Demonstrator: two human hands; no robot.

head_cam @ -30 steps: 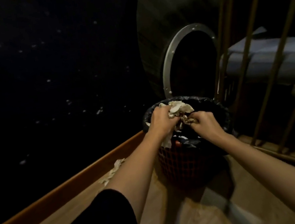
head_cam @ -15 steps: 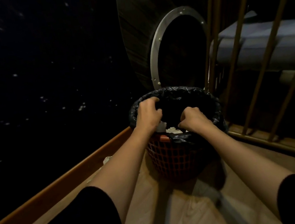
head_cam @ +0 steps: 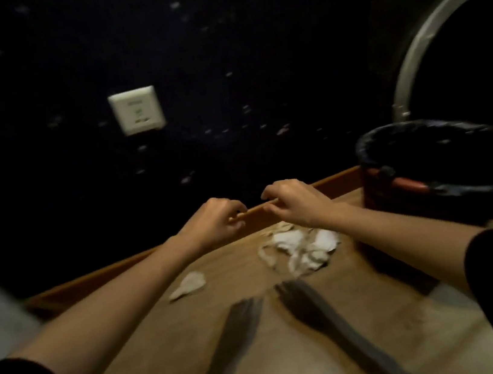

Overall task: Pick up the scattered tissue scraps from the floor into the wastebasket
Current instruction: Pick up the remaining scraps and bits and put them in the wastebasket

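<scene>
A heap of white tissue scraps (head_cam: 303, 250) lies on the wooden floor by the baseboard, and a smaller single scrap (head_cam: 189, 285) lies to its left. The red mesh wastebasket (head_cam: 445, 171) with a black liner stands at the right. My left hand (head_cam: 215, 223) and my right hand (head_cam: 294, 200) hover side by side above the floor, just beyond the heap, fingers loosely curled and holding nothing. Neither hand touches the scraps.
A wooden baseboard (head_cam: 333, 184) runs along a dark speckled wall with a white wall socket (head_cam: 137, 110). A round metal-rimmed opening (head_cam: 426, 31) sits behind the basket. My arms cast two dark shadows (head_cam: 289, 323) on the floor.
Both hands dropped the tissue into the basket, left it and moved left over the floor. The view swung left, so the basket now stands at the right.
</scene>
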